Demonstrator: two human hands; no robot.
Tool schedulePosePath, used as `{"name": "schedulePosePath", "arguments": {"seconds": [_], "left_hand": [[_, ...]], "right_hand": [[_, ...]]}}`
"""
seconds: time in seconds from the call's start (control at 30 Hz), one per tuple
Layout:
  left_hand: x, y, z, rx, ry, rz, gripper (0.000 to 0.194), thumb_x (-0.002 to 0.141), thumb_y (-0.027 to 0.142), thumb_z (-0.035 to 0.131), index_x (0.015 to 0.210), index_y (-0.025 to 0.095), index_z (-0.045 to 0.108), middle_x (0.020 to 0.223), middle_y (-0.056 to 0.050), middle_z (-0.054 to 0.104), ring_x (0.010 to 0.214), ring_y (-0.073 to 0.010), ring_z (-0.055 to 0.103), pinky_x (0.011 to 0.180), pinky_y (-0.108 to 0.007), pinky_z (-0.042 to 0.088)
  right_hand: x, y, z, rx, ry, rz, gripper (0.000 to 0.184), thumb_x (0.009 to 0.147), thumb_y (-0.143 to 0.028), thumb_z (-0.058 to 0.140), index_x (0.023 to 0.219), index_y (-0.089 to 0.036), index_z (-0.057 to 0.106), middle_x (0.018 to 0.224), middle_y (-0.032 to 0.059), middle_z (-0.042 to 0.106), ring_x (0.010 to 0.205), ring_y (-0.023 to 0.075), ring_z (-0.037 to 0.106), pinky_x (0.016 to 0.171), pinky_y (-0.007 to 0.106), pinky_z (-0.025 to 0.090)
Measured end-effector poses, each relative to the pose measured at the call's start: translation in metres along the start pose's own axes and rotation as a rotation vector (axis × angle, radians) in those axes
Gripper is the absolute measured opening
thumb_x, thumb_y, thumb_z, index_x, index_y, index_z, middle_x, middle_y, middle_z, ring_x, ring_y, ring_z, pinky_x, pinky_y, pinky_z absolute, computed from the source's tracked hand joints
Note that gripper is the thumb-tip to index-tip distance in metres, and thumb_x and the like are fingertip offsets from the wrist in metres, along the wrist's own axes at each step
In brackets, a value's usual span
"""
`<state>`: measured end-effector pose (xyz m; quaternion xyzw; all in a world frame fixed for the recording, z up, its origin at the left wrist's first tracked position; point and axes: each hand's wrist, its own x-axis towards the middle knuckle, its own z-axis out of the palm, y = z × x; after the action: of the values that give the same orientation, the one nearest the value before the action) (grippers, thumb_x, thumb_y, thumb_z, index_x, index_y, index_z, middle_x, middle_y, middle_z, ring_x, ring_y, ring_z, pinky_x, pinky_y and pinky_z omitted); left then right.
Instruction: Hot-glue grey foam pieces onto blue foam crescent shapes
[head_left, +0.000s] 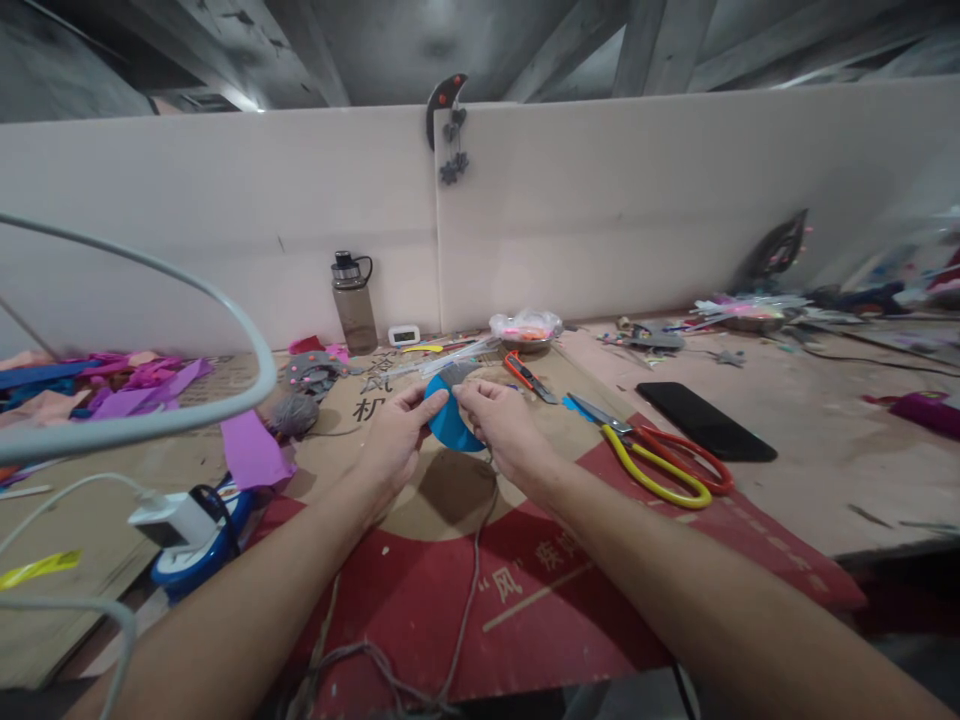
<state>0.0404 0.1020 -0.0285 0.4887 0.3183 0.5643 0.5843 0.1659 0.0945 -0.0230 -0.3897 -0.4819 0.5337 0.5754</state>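
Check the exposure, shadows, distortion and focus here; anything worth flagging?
Head view: dim light, with small bright glare at the rafters' left. Head view: soft shadow on the cardboard below the hands. Head view: wide-angle stretching of forearms. Head view: fine detail soft, especially toward the right edge.

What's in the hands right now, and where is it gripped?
A blue disc, partly grey near its top: left hand at its left edge, right hand at its right edge, both by fingers.

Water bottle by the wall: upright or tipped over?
Upright: the bottle stands on its base near the white panel, black lid at the top.
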Motion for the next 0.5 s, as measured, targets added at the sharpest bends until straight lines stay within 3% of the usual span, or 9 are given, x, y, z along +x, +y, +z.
{"name": "schedulePosePath", "arguments": {"seconds": [0.33,0.5], "left_hand": [[0.006,0.010,-0.005,-0.055,0.177,0.057,0.024,0.058,0.025,0.076,0.077,0.015,0.067,0.068,0.001,0.067,0.056,-0.0078,0.057,0.058,-0.020,0.045],[0.013,0.022,-0.017,-0.086,0.220,0.126,0.021,0.059,0.022,0.075,0.076,0.014,0.065,0.070,0.000,0.067,0.060,-0.0077,0.059,0.058,-0.018,0.046]], "right_hand": [[-0.005,0.000,0.006,0.027,-0.109,0.046,0.025,0.068,-0.040,0.061,0.072,-0.018,0.049,0.056,-0.0081,0.038,0.042,0.0041,0.025,0.039,0.020,0.017],[-0.004,0.004,0.005,-0.203,-0.175,-0.032,0.020,0.076,-0.034,0.051,0.084,-0.017,0.060,0.062,-0.0043,0.048,0.045,0.0058,0.033,0.041,0.020,0.023]]}}
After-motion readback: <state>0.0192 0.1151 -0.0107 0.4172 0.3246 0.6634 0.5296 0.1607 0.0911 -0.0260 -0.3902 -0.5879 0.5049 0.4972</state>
